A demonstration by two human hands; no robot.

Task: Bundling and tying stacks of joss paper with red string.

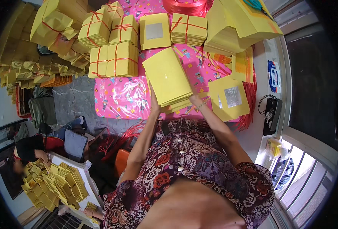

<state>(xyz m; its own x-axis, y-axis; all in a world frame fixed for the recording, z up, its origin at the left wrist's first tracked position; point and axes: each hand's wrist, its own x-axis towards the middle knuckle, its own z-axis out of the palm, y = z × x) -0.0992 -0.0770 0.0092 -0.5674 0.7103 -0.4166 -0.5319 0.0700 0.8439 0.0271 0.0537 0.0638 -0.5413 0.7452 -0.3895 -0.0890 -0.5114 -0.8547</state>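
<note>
Between my two hands is a thick stack of yellow paper sheets (167,76), tilted over the pink patterned tablecloth (123,95). My left hand (155,102) grips its near left side, and my right hand (195,100) closes on the near right corner; the stack hides part of the fingers of both. A few lower sheets stick out unevenly at the near edge. Just beyond lies a yellow sheet with a silver square (154,31). Another yellow sheet with silver patches (230,97) rests to the right of my right hand.
Yellow bundles tied with red ribbon (121,59) stand at the far left of the table, another bundle (189,29) at the back. Tall yellow paper piles (224,34) fill the far right, near a red ribbon roll (186,7). At lower left, another person works beside yellow stacks (64,183).
</note>
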